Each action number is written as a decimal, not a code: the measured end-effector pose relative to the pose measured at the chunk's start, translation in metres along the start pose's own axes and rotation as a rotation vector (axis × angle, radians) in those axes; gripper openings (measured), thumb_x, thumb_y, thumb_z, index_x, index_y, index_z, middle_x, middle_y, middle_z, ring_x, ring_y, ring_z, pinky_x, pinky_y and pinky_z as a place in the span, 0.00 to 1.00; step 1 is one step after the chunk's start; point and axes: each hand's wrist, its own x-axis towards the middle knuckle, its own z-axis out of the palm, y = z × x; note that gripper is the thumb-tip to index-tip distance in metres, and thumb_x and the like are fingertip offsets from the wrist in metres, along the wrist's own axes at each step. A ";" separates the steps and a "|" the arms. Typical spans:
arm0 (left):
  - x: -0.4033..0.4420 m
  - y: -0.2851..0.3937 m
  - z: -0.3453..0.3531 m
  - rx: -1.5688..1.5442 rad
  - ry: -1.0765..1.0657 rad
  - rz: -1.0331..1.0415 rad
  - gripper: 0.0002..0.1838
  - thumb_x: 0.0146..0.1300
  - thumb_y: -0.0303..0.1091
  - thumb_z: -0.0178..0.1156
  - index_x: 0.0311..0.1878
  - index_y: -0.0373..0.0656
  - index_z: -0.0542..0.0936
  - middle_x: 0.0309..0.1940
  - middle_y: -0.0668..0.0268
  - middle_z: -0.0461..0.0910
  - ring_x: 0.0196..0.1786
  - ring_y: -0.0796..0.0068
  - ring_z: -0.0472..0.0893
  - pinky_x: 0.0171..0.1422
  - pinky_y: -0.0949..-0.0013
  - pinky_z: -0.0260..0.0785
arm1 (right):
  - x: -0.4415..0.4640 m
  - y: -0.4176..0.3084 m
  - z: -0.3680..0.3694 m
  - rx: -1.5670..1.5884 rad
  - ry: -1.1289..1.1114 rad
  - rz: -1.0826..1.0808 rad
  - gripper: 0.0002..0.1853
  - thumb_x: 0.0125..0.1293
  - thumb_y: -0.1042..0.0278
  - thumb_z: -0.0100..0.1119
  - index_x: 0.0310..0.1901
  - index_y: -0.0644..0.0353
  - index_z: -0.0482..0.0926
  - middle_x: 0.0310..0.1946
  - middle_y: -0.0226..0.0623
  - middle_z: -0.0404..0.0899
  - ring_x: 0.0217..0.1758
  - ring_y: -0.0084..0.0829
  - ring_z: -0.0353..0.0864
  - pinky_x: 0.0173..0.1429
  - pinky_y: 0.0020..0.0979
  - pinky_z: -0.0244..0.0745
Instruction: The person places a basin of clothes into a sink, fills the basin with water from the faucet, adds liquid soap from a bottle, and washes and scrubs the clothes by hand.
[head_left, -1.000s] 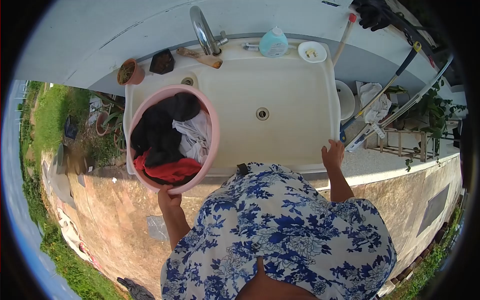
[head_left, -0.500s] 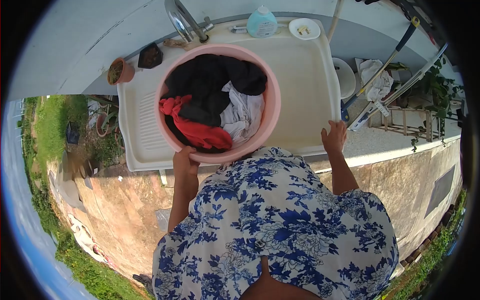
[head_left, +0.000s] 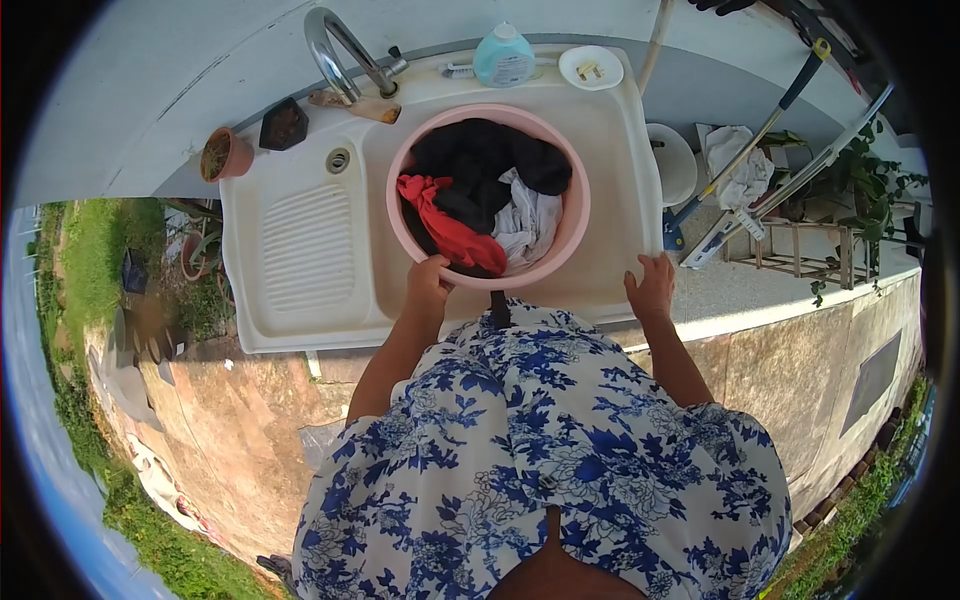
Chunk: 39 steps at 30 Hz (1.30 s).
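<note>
A round pink basin [head_left: 400, 226] sits in the deep right-hand bowl of the white sink [head_left: 236, 290]. Inside it are black clothes [head_left: 470, 150], a twisted red garment [head_left: 450, 232] and a crumpled white cloth [head_left: 530, 225]. My left hand [head_left: 428, 285] grips the basin's near-left rim, thumb and fingers closed on it. At the sink's front right corner, my right hand [head_left: 652, 285] rests on the edge with its fingers apart, holding nothing.
Along the back stand a curved faucet [head_left: 335, 50], a brush [head_left: 457, 71], a blue detergent bottle [head_left: 504, 60] and a white dish [head_left: 590, 68]. Two plant pots, one terracotta [head_left: 227, 156], sit at the left. Long-handled tools [head_left: 765, 130] lean on the right.
The pink basin with the clothes has moved right and down into the sink bowl, my left hand going with it. The drain and more of the ribbed washboard now show. My right hand stays at the edge.
</note>
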 end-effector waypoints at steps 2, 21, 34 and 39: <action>0.011 -0.010 -0.006 -0.181 0.150 -0.203 0.07 0.57 0.26 0.55 0.40 0.39 0.74 0.36 0.62 0.73 0.39 0.71 0.75 0.41 0.67 0.72 | -0.001 0.003 0.000 0.007 0.018 -0.069 0.24 0.53 0.61 0.61 0.53 0.57 0.72 0.57 0.47 0.63 0.68 0.51 0.54 0.68 0.50 0.53; -0.069 -0.005 -0.081 1.391 0.750 0.039 0.41 0.56 0.45 0.59 0.71 0.46 0.53 0.71 0.53 0.49 0.74 0.51 0.48 0.70 0.37 0.39 | 0.089 -0.156 -0.046 0.479 -0.081 -0.528 0.18 0.59 0.69 0.57 0.51 0.59 0.72 0.48 0.43 0.75 0.53 0.44 0.74 0.58 0.38 0.68; -0.087 -0.015 -0.054 1.514 0.645 0.004 0.37 0.58 0.47 0.49 0.71 0.51 0.55 0.73 0.63 0.49 0.75 0.60 0.47 0.72 0.35 0.24 | 0.171 -0.277 -0.049 0.533 -0.204 -0.589 0.22 0.60 0.64 0.57 0.56 0.57 0.71 0.50 0.45 0.74 0.55 0.40 0.74 0.60 0.37 0.68; -0.081 -0.006 -0.062 1.512 0.625 -0.003 0.37 0.58 0.48 0.49 0.71 0.50 0.54 0.73 0.64 0.49 0.75 0.59 0.47 0.71 0.35 0.23 | 0.238 -0.367 -0.027 0.381 -0.041 -0.777 0.24 0.60 0.67 0.50 0.60 0.58 0.66 0.58 0.47 0.68 0.58 0.47 0.71 0.63 0.44 0.65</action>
